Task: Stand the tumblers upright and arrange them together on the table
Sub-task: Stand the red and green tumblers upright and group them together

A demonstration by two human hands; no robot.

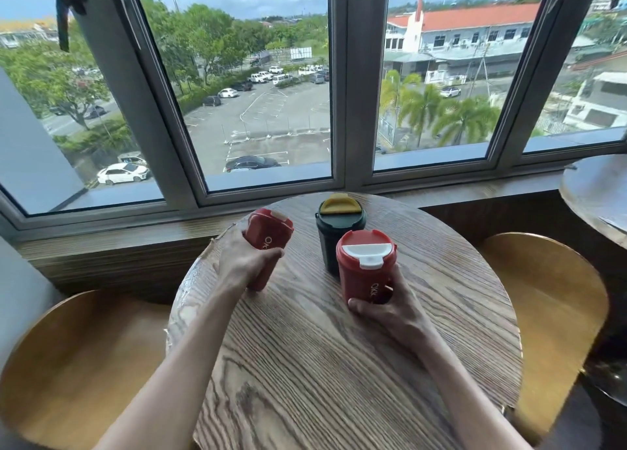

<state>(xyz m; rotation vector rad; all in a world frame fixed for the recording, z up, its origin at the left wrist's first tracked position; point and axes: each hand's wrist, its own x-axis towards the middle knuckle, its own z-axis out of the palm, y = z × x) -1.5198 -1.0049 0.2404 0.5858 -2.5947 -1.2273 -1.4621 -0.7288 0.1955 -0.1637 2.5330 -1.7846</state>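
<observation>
Gripping a red tumbler each, both hands (pixel 390 309) flank the green tumbler (pixel 339 237).

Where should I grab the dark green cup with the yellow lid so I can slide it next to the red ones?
Wrap your hand around the middle of the dark green tumbler, coming from its far left side. It stands upright, so its round wall is easy to grip. The red tumbler crowds its near right.

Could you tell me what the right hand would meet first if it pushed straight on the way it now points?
Probably the dark green tumbler with the yellow lid, directly beyond the red white-lidded tumbler that the right hand grips; depth is uncertain.
</observation>
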